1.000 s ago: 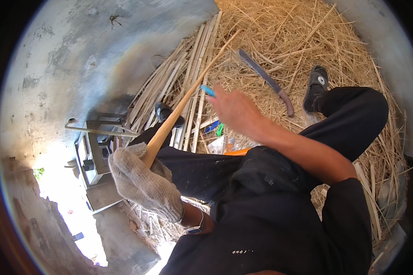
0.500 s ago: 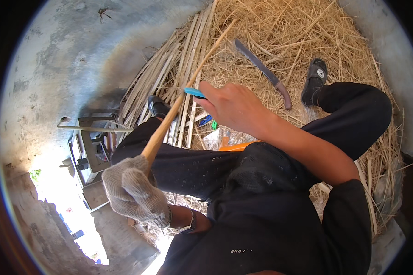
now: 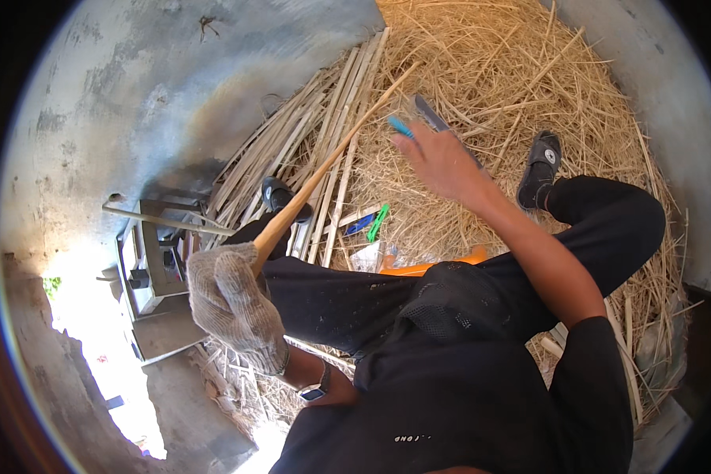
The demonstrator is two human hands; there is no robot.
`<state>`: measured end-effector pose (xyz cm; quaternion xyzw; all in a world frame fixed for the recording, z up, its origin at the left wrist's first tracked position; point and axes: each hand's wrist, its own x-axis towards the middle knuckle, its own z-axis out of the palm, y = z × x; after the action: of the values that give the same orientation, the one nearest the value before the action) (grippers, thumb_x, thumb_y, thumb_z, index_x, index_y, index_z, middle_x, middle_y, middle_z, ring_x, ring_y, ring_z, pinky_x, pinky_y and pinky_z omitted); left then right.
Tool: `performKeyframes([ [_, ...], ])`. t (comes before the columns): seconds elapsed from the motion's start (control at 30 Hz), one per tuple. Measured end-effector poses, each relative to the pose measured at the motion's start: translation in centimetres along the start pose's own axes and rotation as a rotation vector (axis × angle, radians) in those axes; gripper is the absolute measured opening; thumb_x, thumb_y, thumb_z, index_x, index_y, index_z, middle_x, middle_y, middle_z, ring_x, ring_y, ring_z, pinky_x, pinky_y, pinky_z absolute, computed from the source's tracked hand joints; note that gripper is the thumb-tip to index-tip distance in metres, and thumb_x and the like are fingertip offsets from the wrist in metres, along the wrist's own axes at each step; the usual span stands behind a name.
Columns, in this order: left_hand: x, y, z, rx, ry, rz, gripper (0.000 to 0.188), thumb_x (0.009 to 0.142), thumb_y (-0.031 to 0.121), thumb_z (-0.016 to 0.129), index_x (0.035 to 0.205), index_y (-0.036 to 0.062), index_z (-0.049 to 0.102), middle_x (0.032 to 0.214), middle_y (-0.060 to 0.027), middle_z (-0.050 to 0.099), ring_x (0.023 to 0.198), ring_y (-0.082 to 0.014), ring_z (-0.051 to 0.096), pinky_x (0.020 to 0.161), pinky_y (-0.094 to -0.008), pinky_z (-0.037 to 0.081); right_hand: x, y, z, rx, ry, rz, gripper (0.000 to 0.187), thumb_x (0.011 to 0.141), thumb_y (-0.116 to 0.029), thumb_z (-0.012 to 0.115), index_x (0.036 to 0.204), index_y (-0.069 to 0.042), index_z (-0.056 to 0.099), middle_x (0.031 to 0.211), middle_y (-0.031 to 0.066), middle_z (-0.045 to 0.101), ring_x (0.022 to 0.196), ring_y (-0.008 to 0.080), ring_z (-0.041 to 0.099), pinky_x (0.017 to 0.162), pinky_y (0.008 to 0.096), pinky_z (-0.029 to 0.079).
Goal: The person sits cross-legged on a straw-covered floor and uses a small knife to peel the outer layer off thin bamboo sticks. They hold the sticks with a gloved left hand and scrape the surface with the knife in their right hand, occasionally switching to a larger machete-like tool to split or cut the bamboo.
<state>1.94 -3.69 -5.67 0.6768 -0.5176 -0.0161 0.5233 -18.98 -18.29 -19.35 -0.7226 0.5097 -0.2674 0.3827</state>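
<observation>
My left hand (image 3: pixel 235 304), in a grey knitted glove, is closed around the thick end of a long wooden stick (image 3: pixel 316 178). The stick is pale and smooth, thins toward its far tip, and slants up and away to the right. My bare right hand (image 3: pixel 444 164) is closed on a small light-blue tool (image 3: pixel 400 125), whose end points up and left from the fingers. The hand hides the rest of the tool. It hovers to the right of the stick, apart from it, over a machete (image 3: pixel 431 115) lying on the straw and partly covers that machete.
Long split strips (image 3: pixel 336 118) lie in a bundle along the left wall (image 3: pixel 126 103). Straw and shavings (image 3: pixel 498 71) cover the floor. A green item (image 3: pixel 378 223), a blue item (image 3: pixel 360 224) and an orange object (image 3: pixel 419 268) lie between my legs. A wooden frame (image 3: pixel 154 261) stands at left.
My right hand, with the blue tool, has moved off the stick, up and to the right, and now covers part of the machete. My left hand still holds the stick.
</observation>
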Motion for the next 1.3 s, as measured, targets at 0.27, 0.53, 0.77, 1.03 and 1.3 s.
performKeyframes([
  [0.27,0.5,-0.5,0.4,0.102,0.055,0.111,0.041,0.102,0.037,0.054,0.085,0.001,0.062,0.075,-0.0037,0.057,0.056,-0.0073,0.05,0.047,-0.0209,0.039,-2.8,-5.6,3.9,0.142,0.063,-0.429,0.032,0.101,-0.032,0.052,0.1,0.0,0.049,0.056,0.0201,0.057,0.052,0.0427,0.06,0.051,0.0496,0.048],
  [0.53,1.0,1.3,1.2,0.1,0.206,-0.389,0.042,0.103,0.04,0.052,0.086,0.0024,0.061,0.071,-0.0029,0.056,0.051,-0.0055,0.048,0.042,-0.019,0.036,1.1,-2.8,6.9,-0.256,0.067,-0.339,0.024,0.1,-0.024,0.054,0.099,0.0,0.053,0.059,0.0163,0.062,0.057,0.0325,0.067,0.05,0.0447,0.054],
  [0.77,1.2,2.2,2.0,0.036,0.213,-0.363,0.042,0.102,0.045,0.052,0.09,0.0051,0.058,0.058,-0.0003,0.049,0.04,-0.0034,0.041,0.034,-0.0176,0.027,4.4,7.4,3.0,-0.423,0.159,-0.111,0.034,0.103,-0.031,0.048,0.101,0.002,0.057,0.066,0.0222,0.06,0.063,0.0346,0.068,0.056,0.0442,0.053],
  [1.03,2.4,3.2,2.8,0.054,0.307,-0.399,0.043,0.101,0.044,0.054,0.085,0.0049,0.058,0.058,-0.002,0.049,0.037,-0.0045,0.039,0.033,-0.0191,0.027,1.9,-2.2,6.0,0.074,0.044,-0.26,0.038,0.105,-0.036,0.043,0.094,-0.001,0.053,0.056,0.0189,0.056,0.053,0.0399,0.059,0.053,0.0506,0.045],
  [1.3,0.7,1.4,1.6,0.133,0.189,-0.194,0.043,0.101,0.044,0.053,0.083,0.0048,0.059,0.069,-0.0049,0.055,0.047,-0.0062,0.05,0.037,-0.0179,0.036,4.9,0.8,3.9,-0.163,0.001,-0.017,0.042,0.105,-0.036,0.041,0.105,0.002,0.057,0.073,0.0228,0.065,0.071,0.0426,0.066,0.066,0.0531,0.053],
])
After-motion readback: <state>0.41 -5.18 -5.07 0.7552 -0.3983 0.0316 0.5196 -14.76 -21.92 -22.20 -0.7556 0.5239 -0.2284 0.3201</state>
